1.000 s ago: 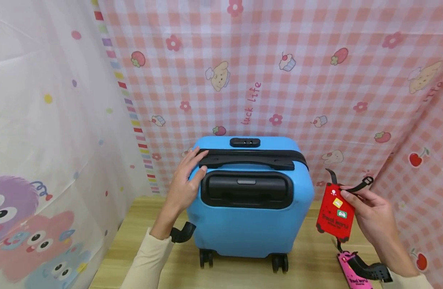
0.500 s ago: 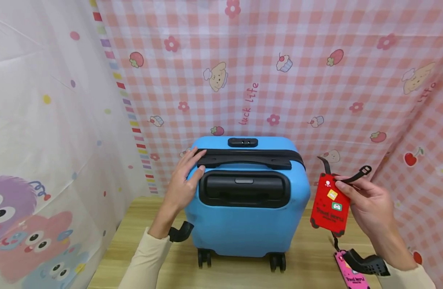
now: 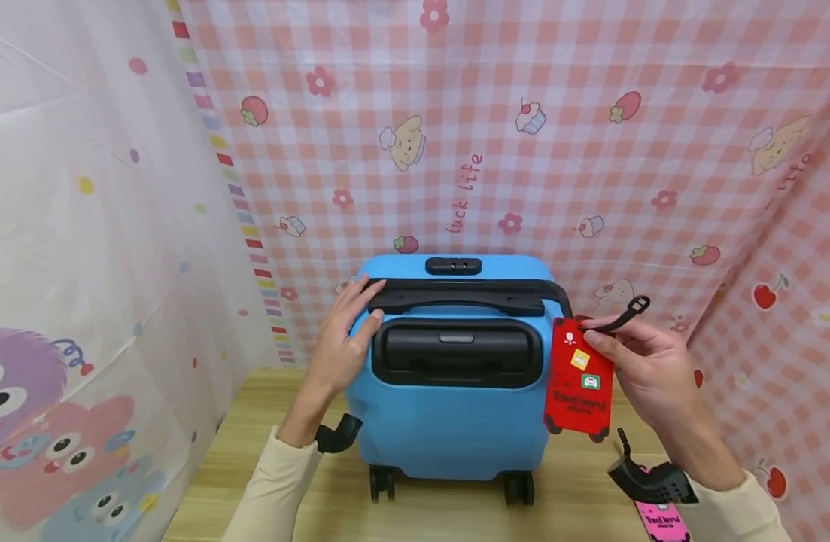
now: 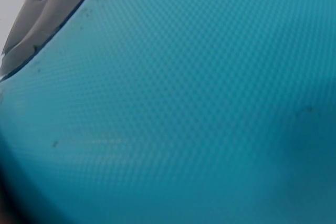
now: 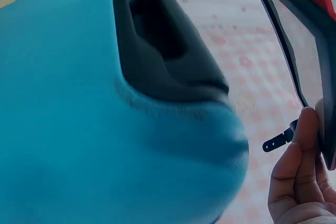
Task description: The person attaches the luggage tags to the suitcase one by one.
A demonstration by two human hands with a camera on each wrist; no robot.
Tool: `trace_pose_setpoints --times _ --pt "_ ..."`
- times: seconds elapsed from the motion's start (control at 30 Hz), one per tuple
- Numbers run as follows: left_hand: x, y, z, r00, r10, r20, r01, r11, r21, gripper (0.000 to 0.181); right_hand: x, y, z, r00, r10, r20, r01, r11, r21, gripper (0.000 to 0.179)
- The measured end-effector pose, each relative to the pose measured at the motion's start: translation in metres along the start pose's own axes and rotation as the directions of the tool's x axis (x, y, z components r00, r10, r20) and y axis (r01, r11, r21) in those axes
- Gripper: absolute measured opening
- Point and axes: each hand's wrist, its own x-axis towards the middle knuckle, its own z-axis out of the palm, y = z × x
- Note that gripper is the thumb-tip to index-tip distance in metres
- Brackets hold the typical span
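Note:
A blue suitcase stands upright on its wheels. Its black carry handle spans the top, near the handle's left end my left hand rests on the top left corner with fingers extended. Between thumb and fingers my right hand pinches the top edge of a red luggage tag, in front of the suitcase's right side. The tag's black buckled strap sticks out above that hand. In the right wrist view the tag's clear window faces the camera. Only suitcase shell fills most of the left wrist view.
A pink luggage tag lies on the wooden surface at lower right, partly behind the right wrist's black camera mount. A checked curtain hangs behind the suitcase, and a white printed curtain is on the left.
My right hand has moved left with the red luggage tag, which now overlaps the suitcase's right edge. My left hand stays on the suitcase corner.

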Motion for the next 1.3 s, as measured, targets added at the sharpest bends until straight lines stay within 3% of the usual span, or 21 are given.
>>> trace_pose_setpoints --times 0.2,0.43,0.67,0.83,1.07,1.3 --pt "0.000 0.000 0.000 1.000 -0.004 0.002 0.004 1.000 -0.001 0.044 0.003 -0.002 0.018 0.999 0.028 0.045 -0.023 0.994 -0.103 0.022" --pt "0.001 0.000 -0.002 1.000 0.004 0.020 -0.004 1.000 -0.008 0.046 0.009 -0.004 0.037 0.984 0.125 0.127 -0.101 0.978 -0.182 0.018" --pt "0.003 0.000 -0.005 0.999 0.022 0.033 -0.022 1.000 -0.004 0.047 0.015 -0.007 0.050 0.952 0.237 0.193 -0.170 0.935 -0.310 0.018" --pt "0.005 0.000 -0.008 0.998 0.027 0.063 -0.028 0.999 0.015 0.048 0.019 -0.010 0.059 0.933 0.304 0.193 -0.215 0.901 -0.376 0.021" --pt "0.009 0.005 -0.016 0.995 0.034 0.091 -0.038 0.999 0.038 0.049 0.028 -0.011 0.075 0.906 0.348 0.241 -0.238 0.890 -0.390 0.019" --pt "0.016 0.015 -0.018 0.991 0.114 0.066 -0.115 0.993 0.025 0.047 0.036 -0.012 0.088 0.874 0.404 0.270 -0.283 0.875 -0.393 0.017"
